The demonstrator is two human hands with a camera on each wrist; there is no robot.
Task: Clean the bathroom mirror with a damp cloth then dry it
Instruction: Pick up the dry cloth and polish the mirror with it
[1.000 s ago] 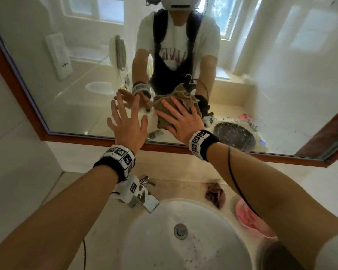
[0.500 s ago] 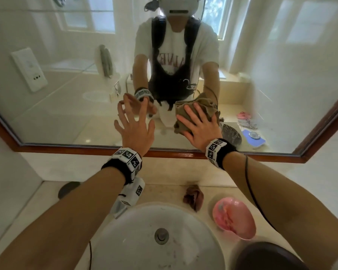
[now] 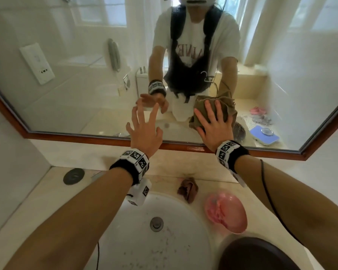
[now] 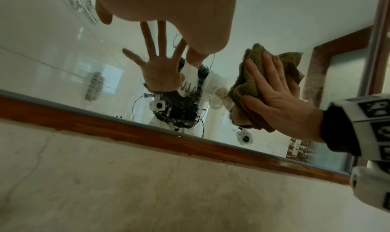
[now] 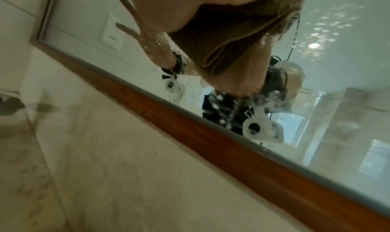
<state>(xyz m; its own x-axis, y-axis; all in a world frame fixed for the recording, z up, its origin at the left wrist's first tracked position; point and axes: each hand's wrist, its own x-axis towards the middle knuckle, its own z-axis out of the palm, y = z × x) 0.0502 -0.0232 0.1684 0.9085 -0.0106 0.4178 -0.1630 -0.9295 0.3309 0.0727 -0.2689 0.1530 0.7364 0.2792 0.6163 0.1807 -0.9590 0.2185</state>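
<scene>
The wood-framed bathroom mirror (image 3: 70, 98) hangs above the sink. My right hand (image 3: 213, 125) lies flat with straight fingers on a crumpled olive-brown cloth (image 3: 225, 106), pressing it to the glass near the lower edge. The left wrist view has the same cloth (image 4: 253, 72) under the right hand (image 4: 278, 95). In the right wrist view the cloth (image 5: 227, 40) bulges below the palm, with water drops on the glass around it. My left hand (image 3: 144, 129) is spread open just in front of the mirror, holding nothing.
Below the mirror's wooden frame (image 3: 82, 136) is a white sink (image 3: 174, 240). A brown rag (image 3: 187, 189) and a pink soap dish (image 3: 225, 215) sit on the counter behind it. A dark round object (image 3: 258, 254) is at the lower right.
My right hand has slid the cloth to the right along the lower part of the mirror. The left hand stayed spread near the glass, and my head view dropped toward the sink.
</scene>
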